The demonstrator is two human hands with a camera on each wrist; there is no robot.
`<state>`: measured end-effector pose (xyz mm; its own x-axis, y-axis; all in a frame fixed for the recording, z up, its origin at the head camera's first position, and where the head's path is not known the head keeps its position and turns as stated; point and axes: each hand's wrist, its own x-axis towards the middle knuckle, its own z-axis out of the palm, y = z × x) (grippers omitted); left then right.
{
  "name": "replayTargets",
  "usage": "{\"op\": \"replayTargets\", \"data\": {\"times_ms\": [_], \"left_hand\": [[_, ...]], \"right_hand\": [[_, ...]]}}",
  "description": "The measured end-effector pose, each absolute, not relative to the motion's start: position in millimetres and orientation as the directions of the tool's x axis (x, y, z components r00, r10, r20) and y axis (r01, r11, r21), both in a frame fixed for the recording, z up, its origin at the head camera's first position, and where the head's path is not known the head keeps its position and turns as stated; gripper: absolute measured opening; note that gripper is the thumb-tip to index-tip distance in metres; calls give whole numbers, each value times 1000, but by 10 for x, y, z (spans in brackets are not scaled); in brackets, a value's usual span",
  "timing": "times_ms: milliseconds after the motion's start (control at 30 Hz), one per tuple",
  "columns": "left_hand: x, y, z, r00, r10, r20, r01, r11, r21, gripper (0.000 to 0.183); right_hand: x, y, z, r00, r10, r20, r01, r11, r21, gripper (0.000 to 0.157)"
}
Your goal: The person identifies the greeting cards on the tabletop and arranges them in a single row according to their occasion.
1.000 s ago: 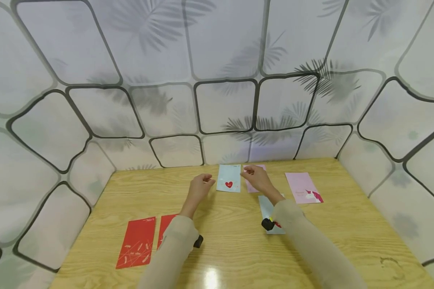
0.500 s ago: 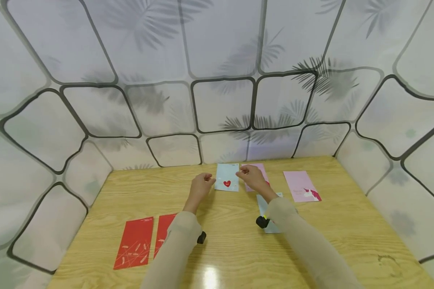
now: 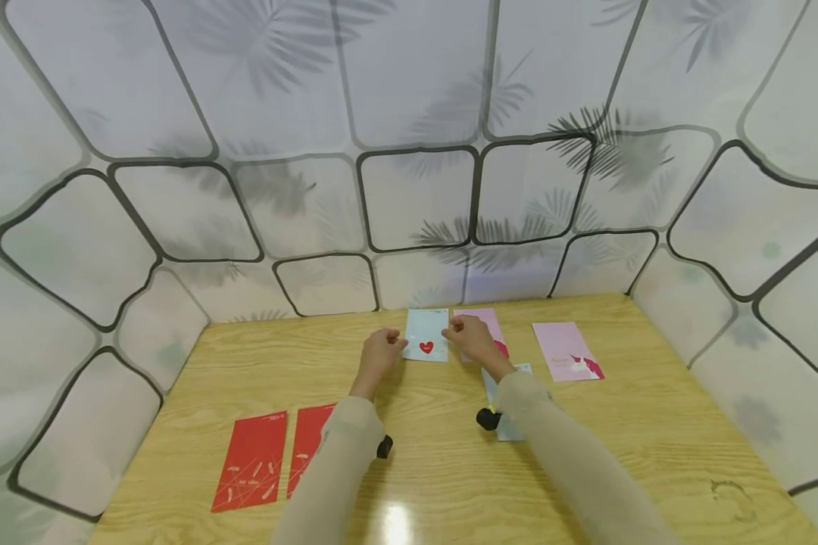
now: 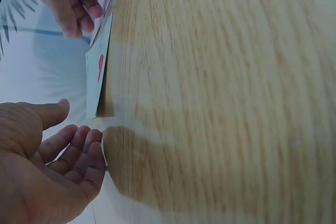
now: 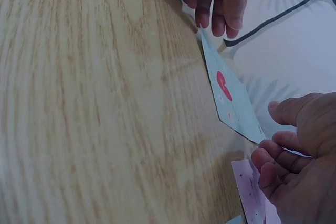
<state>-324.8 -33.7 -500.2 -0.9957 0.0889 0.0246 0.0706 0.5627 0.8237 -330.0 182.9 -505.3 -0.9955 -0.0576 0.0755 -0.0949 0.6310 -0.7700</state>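
Note:
A light blue card (image 3: pixel 424 327) with a red heart lies near the table's back edge, between both hands. My left hand (image 3: pixel 378 354) is at its left edge. In the left wrist view that hand's thumb stands apart from loosely bent fingers, with nothing between them. At the opposite edge is my right hand (image 3: pixel 473 341), its fingertips by the card's corner in the right wrist view and its thumb raised away. Partly beneath the right hand lies a pink card (image 3: pixel 488 322). The right forearm covers part of another light blue card (image 3: pixel 507 430).
On the right lies a pink unicorn card (image 3: pixel 564 350). Two red cards sit at the left front: one red card (image 3: pixel 251 462) in full view, the other red card (image 3: pixel 307 435) partly behind the left sleeve. A patterned curtain (image 3: pixel 416 200) borders the wooden table (image 3: pixel 436 477).
My right hand has shifted left, up to the light blue card's right edge. The left hand stays by the left edge. The whole view has drifted slightly.

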Motion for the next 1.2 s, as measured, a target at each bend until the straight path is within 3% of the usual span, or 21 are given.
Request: {"op": "replayTargets", "data": {"times_ms": [300,867,1033,1200], "left_hand": [[-3268,-305,-5041,-997,70,8,49,604,795,35],[-3359,-229,-5128,-993,115,-2,82,723,686,39],[-3506,-213,-5264,-991,135,1,105,768,632,47],[-3399,-171,-5080,-990,119,-81,39,763,645,52]], "right_hand": [[-3403,1749,-5197,-992,-57,110,-119,688,-716,23],[-3423,1640,-5209,-985,-71,156,-157,747,-646,16],[-3422,1621,-5162,-989,-60,138,-136,753,-644,24],[-3420,1608,-5096,-996,-22,90,-78,729,-681,36]]}}
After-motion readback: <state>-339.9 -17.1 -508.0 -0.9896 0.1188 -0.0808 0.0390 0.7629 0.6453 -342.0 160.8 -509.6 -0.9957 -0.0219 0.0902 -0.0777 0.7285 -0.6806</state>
